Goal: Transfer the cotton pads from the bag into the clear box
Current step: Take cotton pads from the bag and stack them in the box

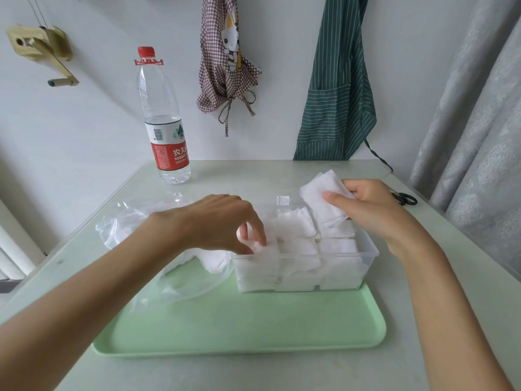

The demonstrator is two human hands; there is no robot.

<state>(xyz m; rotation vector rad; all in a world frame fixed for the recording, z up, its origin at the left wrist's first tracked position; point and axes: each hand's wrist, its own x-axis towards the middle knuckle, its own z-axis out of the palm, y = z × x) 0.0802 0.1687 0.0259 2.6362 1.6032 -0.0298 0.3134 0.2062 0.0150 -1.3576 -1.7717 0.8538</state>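
- The right hand (pixel 366 204) pinches a stack of cotton pads (pixel 324 193) just above the far right corner of the clear box (pixel 363 266); it is the nearer hand for setting them in.
- The left hand (pixel 222 221) reaches into the near left compartment, fingertips curled onto pads there.
- The bag (pixel 135 221) lies left of the box on the bench (pixel 253 176), some pads inside.
- The stack's long axis tilts up and away.

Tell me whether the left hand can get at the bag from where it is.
Probably yes. The left hand is at the clear box's left end, and the bag lies open right beside it with nothing between.
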